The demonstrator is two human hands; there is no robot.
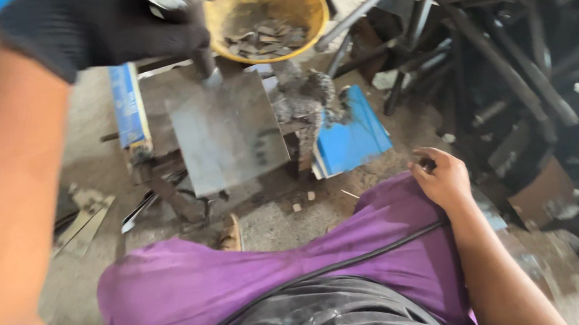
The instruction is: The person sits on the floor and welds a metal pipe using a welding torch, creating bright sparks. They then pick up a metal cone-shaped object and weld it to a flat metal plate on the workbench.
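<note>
Purple trousers (pixel 193 288) fill the foreground, crossed by a thin black cable (pixel 338 262). Left forearm rises at the near left; the left hand (pixel 102 25), in a black glove, is closed around the metal handle (pixel 201 48) of a tool whose top is cut off by the frame, so its kind cannot be told. That handle stands upright at the far edge of a flat steel plate (pixel 228 130), which lies on a low, rusty stand (pixel 173 166) serving as a desk. Right hand (pixel 442 176), bare, rests with loosely curled fingers at the outer side of the right thigh, holding nothing.

Judged by appearance, the plate is stiff, heavy for its size and sharp along its cut edges; it is best taken by its two long sides, gloved. A yellow bowl (pixel 266 13) of small metal offcuts sits just behind the plate. A blue sheet (pixel 352 140) lies to the right on the floor. Dark steel bars (pixel 509 71) crowd the right, leaving open floor mainly at the near left of the stand.
</note>
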